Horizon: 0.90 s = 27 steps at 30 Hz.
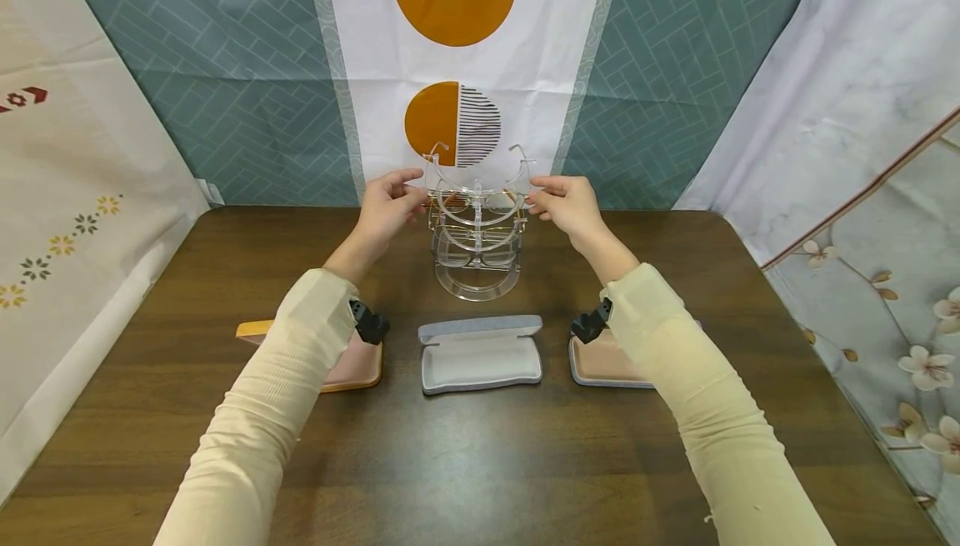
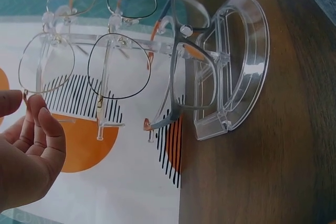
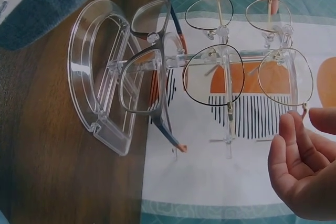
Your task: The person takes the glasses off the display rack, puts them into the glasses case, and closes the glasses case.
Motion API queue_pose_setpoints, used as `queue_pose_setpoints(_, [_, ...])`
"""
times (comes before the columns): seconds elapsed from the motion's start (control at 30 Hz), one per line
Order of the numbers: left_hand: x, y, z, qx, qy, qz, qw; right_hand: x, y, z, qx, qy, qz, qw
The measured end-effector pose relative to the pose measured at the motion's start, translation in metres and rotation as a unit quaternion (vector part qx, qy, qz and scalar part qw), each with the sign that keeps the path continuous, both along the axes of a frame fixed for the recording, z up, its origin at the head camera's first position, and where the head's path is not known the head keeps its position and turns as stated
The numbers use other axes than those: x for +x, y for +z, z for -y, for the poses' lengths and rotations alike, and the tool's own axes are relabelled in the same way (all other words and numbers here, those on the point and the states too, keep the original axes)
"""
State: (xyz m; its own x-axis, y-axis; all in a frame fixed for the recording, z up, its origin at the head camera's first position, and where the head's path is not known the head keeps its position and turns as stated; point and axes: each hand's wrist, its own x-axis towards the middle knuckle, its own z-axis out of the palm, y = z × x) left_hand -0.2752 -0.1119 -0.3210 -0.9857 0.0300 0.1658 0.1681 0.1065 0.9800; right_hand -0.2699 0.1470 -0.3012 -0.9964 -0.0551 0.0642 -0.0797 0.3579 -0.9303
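A clear display stand (image 1: 476,292) bears three pairs of glasses, one above another. My left hand (image 1: 386,206) and right hand (image 1: 566,204) are at opposite sides of the topmost pair, thin gold-rimmed glasses (image 2: 74,62). Thumb and forefinger of the left hand pinch its temple by the hinge in the left wrist view. On the other side, the right hand (image 3: 304,169) pinches the matching temple. These glasses are still at the stand's top holder. Below come black-and-gold-rimmed glasses (image 3: 243,77), then thick grey-framed glasses (image 2: 176,77), lowest, near the stand's base.
Open on the wooden table (image 1: 465,479) lie three glasses cases: a grey case (image 1: 480,383) in the middle, an orange case (image 1: 367,379) partly under the left sleeve, and a blue-grey case (image 1: 600,378) partly behind the right sleeve. A patterned cloth (image 1: 255,112) hangs behind the stand.
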Motion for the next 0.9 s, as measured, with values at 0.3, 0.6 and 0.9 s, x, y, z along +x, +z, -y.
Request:
queue_pose_setpoints(0.3, [-0.001,0.002,-0.003,0.013,0.005,0.014,0.9998,-0.003,0.0,0.006,-0.031,-0.027,-0.006,0.9991])
queue_pose_setpoints(0.6, [0.001,0.003,-0.004,0.024,0.016,0.005,0.9996,0.0,0.004,0.008,-0.047,-0.026,-0.002,0.9985])
queue_pose_setpoints(0.9, [0.01,0.01,-0.006,0.043,0.027,-0.007,0.9987,0.004,0.009,0.008,-0.07,-0.026,-0.014,0.9971])
